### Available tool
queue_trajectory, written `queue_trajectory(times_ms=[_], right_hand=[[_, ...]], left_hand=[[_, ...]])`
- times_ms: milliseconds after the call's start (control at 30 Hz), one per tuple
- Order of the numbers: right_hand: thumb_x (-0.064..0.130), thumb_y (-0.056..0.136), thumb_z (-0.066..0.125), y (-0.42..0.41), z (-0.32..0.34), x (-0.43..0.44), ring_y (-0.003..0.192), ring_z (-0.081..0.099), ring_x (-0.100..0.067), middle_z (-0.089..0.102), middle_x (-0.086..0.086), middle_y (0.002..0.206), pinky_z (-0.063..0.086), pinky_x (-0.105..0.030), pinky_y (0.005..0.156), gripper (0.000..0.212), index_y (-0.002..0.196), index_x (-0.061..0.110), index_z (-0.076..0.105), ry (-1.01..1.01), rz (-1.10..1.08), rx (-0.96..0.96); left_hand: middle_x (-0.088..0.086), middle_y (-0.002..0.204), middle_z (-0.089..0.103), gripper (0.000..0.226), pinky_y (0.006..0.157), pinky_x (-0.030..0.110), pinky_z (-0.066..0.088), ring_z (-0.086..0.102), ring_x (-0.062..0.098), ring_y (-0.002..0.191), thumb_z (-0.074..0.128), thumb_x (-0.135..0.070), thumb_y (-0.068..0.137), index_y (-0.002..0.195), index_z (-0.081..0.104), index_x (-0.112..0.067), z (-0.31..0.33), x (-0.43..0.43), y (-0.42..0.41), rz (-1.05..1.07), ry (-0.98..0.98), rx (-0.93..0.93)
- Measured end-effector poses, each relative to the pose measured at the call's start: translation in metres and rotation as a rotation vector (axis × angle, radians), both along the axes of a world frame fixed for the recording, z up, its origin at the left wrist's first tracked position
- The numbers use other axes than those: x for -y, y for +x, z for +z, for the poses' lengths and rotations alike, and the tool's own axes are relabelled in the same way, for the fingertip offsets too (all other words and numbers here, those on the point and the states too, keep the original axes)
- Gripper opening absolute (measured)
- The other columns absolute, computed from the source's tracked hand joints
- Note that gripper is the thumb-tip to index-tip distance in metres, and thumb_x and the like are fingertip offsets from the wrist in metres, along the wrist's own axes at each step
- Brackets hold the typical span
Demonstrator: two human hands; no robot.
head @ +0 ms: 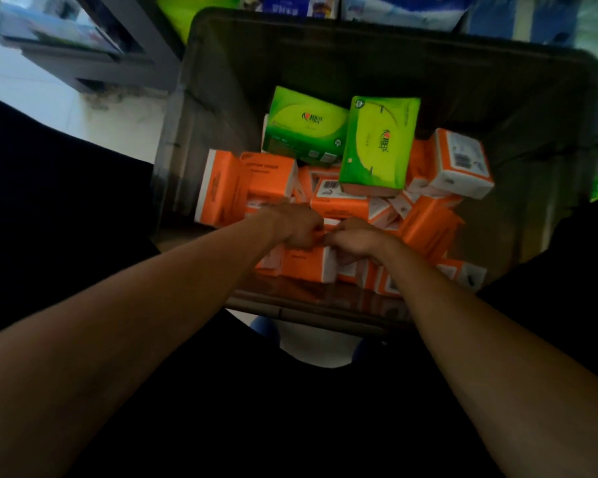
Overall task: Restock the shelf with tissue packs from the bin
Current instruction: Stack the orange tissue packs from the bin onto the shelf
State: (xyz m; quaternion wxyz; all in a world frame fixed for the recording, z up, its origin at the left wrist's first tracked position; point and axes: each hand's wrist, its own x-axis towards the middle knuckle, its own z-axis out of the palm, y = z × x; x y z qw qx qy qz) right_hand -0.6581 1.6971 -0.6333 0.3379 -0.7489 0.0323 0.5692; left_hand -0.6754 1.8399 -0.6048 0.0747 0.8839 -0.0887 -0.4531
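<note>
Tissue pack, orange, gripped by left hand and right hand at 6 o'clock in the bin.
Dark, smooth plastic walls form a rectangular tub heaped with glossy film-wrapped blocks (mostly orange with white ends). At 9 o'clock an upright orange pack stands on end. The left fingers curl over the held pack's top; the right hand curls round its white end. Its long axis runs 9 to 3 o'clock. Toward 12, a tilted green pack lies crosswise; the second green pack points 12 to 6. At 3 o'clock, a barcode pack tips upward.
</note>
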Motion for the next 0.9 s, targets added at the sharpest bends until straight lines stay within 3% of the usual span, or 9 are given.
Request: queue_trajectory(times_ms=[133, 200, 300, 433, 567, 700, 767, 900], right_hand=[[0.027, 0.083, 0.068, 0.013, 0.028, 0.004, 0.054, 0.049, -0.016, 0.052, -0.005, 0.059, 0.039, -0.026, 0.05, 0.025, 0.064, 0.015, 0.058, -0.007, 0.037, 0.183], [0.021, 0.08, 0.065, 0.021, 0.043, 0.011, 0.056, 0.045, -0.015, 0.05, -0.002, 0.06, 0.033, -0.024, 0.051, 0.014, 0.067, 0.02, 0.059, 0.012, -0.119, 0.213], [0.018, 0.082, 0.056, 0.032, 0.067, 0.022, 0.057, 0.044, -0.015, 0.048, 0.001, 0.061, 0.032, -0.023, 0.053, 0.013, 0.07, 0.021, 0.054, 0.102, -0.387, 0.095], [0.024, 0.084, 0.05, 0.038, 0.096, 0.027, 0.062, 0.049, -0.016, 0.05, -0.001, 0.068, 0.04, -0.027, 0.059, 0.009, 0.077, 0.019, 0.052, 0.238, -0.529, 0.01], [0.025, 0.085, 0.051, 0.038, 0.128, 0.023, 0.067, 0.052, -0.017, 0.054, -0.002, 0.074, 0.043, -0.027, 0.061, 0.007, 0.081, 0.02, 0.054, 0.321, -0.519, 0.056], [0.021, 0.087, 0.052, 0.057, 0.174, 0.026, 0.08, 0.056, -0.02, 0.058, -0.004, 0.082, 0.047, -0.033, 0.078, 0.007, 0.089, 0.016, 0.057, 0.479, -0.568, 0.171], [0.019, 0.087, 0.051, 0.072, 0.201, 0.03, 0.078, 0.057, -0.018, 0.059, -0.004, 0.081, 0.047, -0.032, 0.075, 0.007, 0.09, 0.016, 0.056, 0.545, -0.586, 0.254], [0.019, 0.086, 0.052, 0.092, 0.247, 0.035, 0.072, 0.054, -0.016, 0.057, -0.002, 0.075, 0.044, -0.032, 0.069, 0.007, 0.082, 0.018, 0.057, 0.591, -0.613, 0.425]], left_hand=[[0.014, 0.131, 0.056, 0.044, 0.089, 0.03, 0.043, 0.054, 0.03, 0.117, 0.056, -0.034, 0.09, 0.13, 0.051, -0.015, 0.016, 0.006, 0.001, 0.101, -0.076, 0.024], [0.013, 0.133, 0.054, 0.048, 0.089, 0.027, 0.041, 0.053, 0.028, 0.118, 0.06, -0.031, 0.09, 0.133, 0.049, -0.011, 0.025, 0.006, 0.006, 0.21, -0.167, 0.049], [0.007, 0.131, 0.056, 0.047, 0.091, 0.025, 0.041, 0.054, 0.021, 0.116, 0.059, -0.033, 0.092, 0.133, 0.051, -0.012, 0.051, 0.003, 0.012, 0.375, -0.368, 0.1], [-0.002, 0.106, 0.061, 0.034, 0.064, 0.014, 0.042, 0.057, 0.005, 0.086, 0.054, -0.047, 0.092, 0.111, 0.06, -0.02, 0.079, -0.001, 0.014, 0.622, -0.505, 0.169], [0.001, 0.102, 0.067, 0.037, 0.082, 0.027, 0.049, 0.062, 0.013, 0.092, 0.063, -0.049, 0.085, 0.107, 0.067, -0.019, 0.097, -0.012, 0.013, 0.843, -0.605, 0.268], [0.001, 0.092, 0.069, 0.024, 0.081, 0.031, 0.049, 0.062, 0.016, 0.09, 0.072, -0.032, 0.081, 0.1, 0.069, -0.018, 0.129, -0.025, 0.022, 1.251, -1.014, 0.396], [-0.001, 0.09, 0.068, 0.016, 0.08, 0.033, 0.05, 0.062, 0.016, 0.086, 0.068, -0.025, 0.084, 0.1, 0.067, -0.021, 0.152, -0.029, 0.029, 1.232, -1.158, 0.341], [0.002, 0.103, 0.07, 0.027, 0.082, 0.033, 0.054, 0.066, 0.014, 0.091, 0.064, -0.018, 0.087, 0.114, 0.063, -0.018, 0.198, -0.02, 0.046, 1.088, -1.218, 0.325]])
